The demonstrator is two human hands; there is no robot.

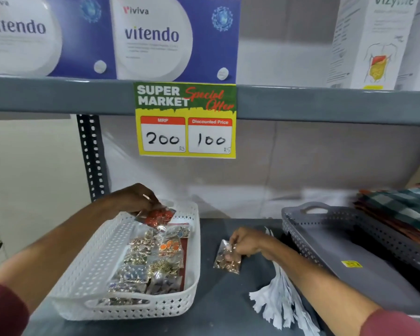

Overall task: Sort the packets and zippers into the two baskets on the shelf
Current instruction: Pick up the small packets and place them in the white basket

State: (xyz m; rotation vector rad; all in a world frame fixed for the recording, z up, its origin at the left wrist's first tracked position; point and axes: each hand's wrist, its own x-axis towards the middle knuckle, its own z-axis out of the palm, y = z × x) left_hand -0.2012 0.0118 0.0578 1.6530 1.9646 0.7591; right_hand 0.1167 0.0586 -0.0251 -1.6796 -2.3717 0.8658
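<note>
A white perforated basket (92,265) on the left of the shelf holds several clear packets of small trinkets (153,260). My left hand (134,198) hovers over its far end, pinching a packet of red pieces (158,217). My right hand (246,242) grips a packet of gold-coloured pieces (227,259) low over the dark shelf, between the baskets. A bundle of white zippers (280,301) lies on the shelf under my right forearm. A grey perforated basket (364,258) stands at the right; nothing shows inside it but a yellow sticker.
Folded checked cloths (403,209) are stacked behind the grey basket. A yellow price card (186,121) hangs from the upper shelf's edge, above the white basket. A perforated metal upright (92,154) stands at the back left. Boxes (153,37) fill the upper shelf.
</note>
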